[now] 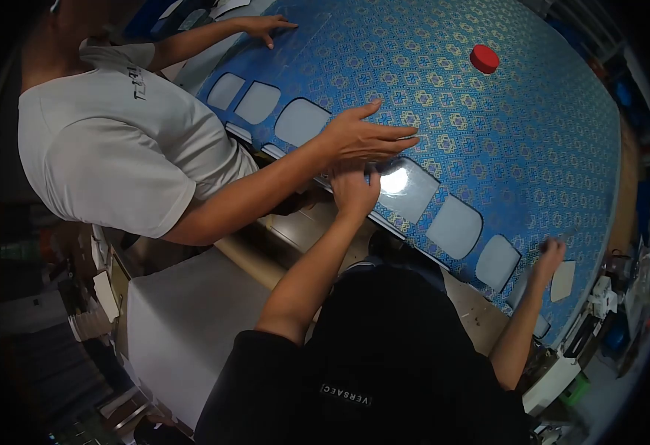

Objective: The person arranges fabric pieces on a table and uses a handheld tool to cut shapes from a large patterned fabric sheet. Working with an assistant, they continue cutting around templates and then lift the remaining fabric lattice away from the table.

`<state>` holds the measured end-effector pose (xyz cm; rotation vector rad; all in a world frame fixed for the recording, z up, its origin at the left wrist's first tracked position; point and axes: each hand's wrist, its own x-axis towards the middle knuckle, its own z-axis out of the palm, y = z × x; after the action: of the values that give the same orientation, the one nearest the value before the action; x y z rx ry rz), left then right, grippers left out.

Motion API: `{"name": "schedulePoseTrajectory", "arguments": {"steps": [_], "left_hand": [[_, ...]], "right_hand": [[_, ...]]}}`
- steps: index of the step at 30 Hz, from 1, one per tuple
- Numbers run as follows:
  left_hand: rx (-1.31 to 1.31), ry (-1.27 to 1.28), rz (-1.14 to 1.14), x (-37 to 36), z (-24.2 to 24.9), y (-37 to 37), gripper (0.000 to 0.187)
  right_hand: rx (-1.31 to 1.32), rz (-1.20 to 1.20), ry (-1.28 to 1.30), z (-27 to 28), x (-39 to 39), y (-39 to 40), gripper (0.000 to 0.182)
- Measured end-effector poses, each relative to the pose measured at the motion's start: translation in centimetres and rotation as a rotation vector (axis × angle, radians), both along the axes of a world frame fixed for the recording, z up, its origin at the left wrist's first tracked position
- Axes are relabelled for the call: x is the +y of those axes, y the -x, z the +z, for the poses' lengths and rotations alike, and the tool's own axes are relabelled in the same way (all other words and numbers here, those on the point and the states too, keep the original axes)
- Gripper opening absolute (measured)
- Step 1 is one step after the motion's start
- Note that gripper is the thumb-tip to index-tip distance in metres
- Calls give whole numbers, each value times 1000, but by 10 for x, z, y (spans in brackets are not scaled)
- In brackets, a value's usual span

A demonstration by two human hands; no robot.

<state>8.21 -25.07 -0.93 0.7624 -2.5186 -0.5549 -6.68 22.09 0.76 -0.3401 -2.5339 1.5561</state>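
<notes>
Blue patterned fabric is spread over the work table, with a row of pale rounded shapes along its near edge. My left hand rests at that edge, thumb apart, beside a shiny pale shape. Another person's hand reaches across just above it and hides most of its fingers. At the right end of the row, my right hand is blurred and closed around something small and dark; I cannot tell what it is. A cream shape lies beside it.
A person in a white shirt stands close at my left, their other hand on the far fabric. A red round object sits on the fabric. Behind me is a pale covered surface. Clutter lines the table's right side.
</notes>
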Motion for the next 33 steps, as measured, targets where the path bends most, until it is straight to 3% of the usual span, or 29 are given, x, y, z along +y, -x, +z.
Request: {"name": "schedulePoseTrajectory", "arguments": {"steps": [1, 4, 8, 10, 14, 16, 17, 24, 26, 29, 30, 33], "left_hand": [[51, 60, 3, -1, 0, 0, 41], [34, 68, 3, -1, -1, -1, 41], [-74, -55, -15, -5, -12, -2, 45], [-215, -362, -10, -4, -6, -1, 51], [-240, -293, -177, -12, -28, 3, 59], [-267, 397, -213, -16, -29, 2, 59], [-233, 195, -172, -17, -43, 3, 60], [-188, 18, -48, -21, -8, -2, 46], [-168, -40, -14, -19, 6, -1, 42], [-146, -147, 2, -2, 11, 0, 35], [55, 19, 6, -4, 2, -4, 39], [46, -10, 6, -1, 2, -5, 40]], "right_hand": [[-35, 77, 278, 19, -73, -6, 18], [-382, 374, 694, 30, -191, -27, 14], [-559, 510, 824, 26, -281, -53, 16], [-605, 505, 883, 31, -305, -64, 11], [-537, 657, 922, 45, -325, -80, 13], [-538, 692, 909, 38, -324, -81, 12], [-539, 720, 904, 34, -324, -82, 12], [-574, 783, 878, 36, -317, -83, 20], [-539, 850, 946, 35, -315, -81, 32], [-496, 939, 887, 76, -318, -80, 42], [-475, 952, 841, 80, -316, -80, 46], [-497, 942, 671, 75, -301, -79, 46]]}}
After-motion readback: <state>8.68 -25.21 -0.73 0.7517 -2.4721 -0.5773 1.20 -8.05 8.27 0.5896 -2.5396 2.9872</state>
